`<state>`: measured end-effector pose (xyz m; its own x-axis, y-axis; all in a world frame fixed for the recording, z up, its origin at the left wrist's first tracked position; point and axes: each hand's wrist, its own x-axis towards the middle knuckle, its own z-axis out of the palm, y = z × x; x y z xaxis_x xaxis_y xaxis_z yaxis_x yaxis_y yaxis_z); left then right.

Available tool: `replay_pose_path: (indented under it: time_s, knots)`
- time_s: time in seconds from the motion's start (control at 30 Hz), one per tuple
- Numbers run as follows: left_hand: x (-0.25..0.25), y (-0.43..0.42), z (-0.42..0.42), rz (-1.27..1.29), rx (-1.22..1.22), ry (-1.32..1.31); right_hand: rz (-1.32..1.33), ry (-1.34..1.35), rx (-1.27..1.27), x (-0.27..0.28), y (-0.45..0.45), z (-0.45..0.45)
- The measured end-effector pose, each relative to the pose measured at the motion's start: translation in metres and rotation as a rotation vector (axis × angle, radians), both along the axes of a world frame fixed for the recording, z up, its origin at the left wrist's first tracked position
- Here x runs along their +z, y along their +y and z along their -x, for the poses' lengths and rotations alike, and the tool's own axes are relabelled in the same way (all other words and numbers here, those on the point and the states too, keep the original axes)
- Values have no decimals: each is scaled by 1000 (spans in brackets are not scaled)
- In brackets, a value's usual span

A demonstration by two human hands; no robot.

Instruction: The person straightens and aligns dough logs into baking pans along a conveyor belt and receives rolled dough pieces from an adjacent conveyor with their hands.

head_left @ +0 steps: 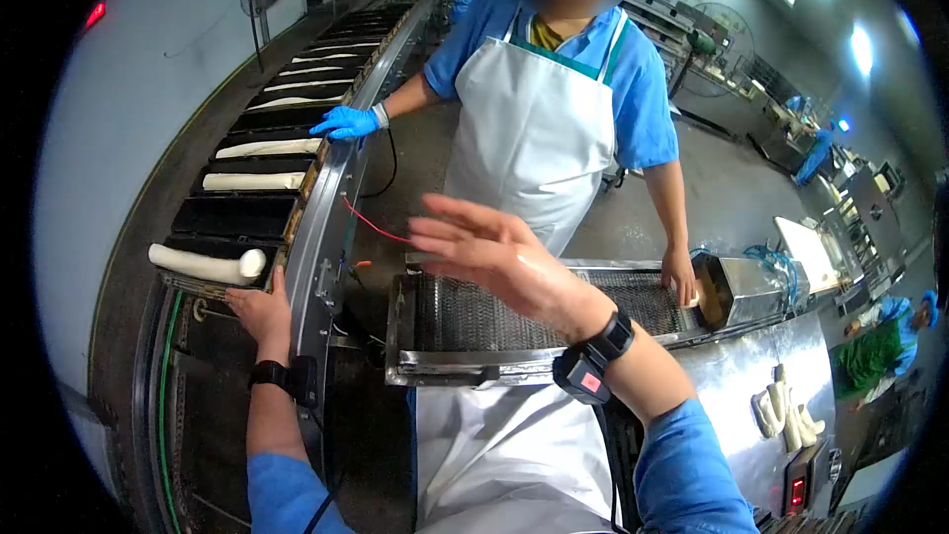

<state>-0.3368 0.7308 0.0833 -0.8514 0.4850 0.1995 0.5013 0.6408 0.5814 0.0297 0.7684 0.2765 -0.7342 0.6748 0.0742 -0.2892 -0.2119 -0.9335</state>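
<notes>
My left hand (pixel 265 311) is at the near end of the conveyor, thumb apart from the fingers, against the near edge of a dark tray. On that tray lies a thick white dough-like log (pixel 203 263), its rounded right end just above my fingertips. My right hand (pixel 504 257) is raised in front of me over the mesh belt (pixel 465 321), fingers stretched out and nothing in it. Farther along the conveyor, more white logs (pixel 254 181) lie crosswise in black trays (pixel 237 218).
A co-worker in a white apron (pixel 534 119) stands opposite, a blue-gloved hand (pixel 346 123) on the conveyor's metal rail and a bare hand (pixel 679 275) at the mesh belt's far end. White pieces (pixel 791 417) lie on a steel table (pixel 732 376) at right, near a red digital display (pixel 798 490).
</notes>
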Motion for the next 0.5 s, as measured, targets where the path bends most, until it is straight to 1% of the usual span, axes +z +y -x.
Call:
replay_pose_path:
  time_s: [0.07, 0.2, 0.23, 0.3, 0.33, 0.4, 0.43, 0.5]
  knots:
    - [5, -6, -3, -11, 25, -36, 116, -56, -60, -32, -4, -32]
    - [5, -11, -7, -74, 32, 19, 224, -216, -224, -88, -32, -98]
    - [5, -12, -8, -64, 38, 27, 219, -219, -219, -97, -39, -114]
    - [2, -22, -13, -34, 53, 37, 303, -218, -333, -115, -59, -143]
    - [3, -25, -15, -27, 50, 30, 349, -186, -417, -115, -71, -154]
    - [6, -22, -20, -29, 49, 28, 329, -165, -490, -131, -84, -182]
    - [5, -23, -22, 16, 46, 53, 334, -165, -487, -132, -94, -195]
    - [5, -27, -27, 93, 43, 58, 333, -96, -617, -133, -107, -215]
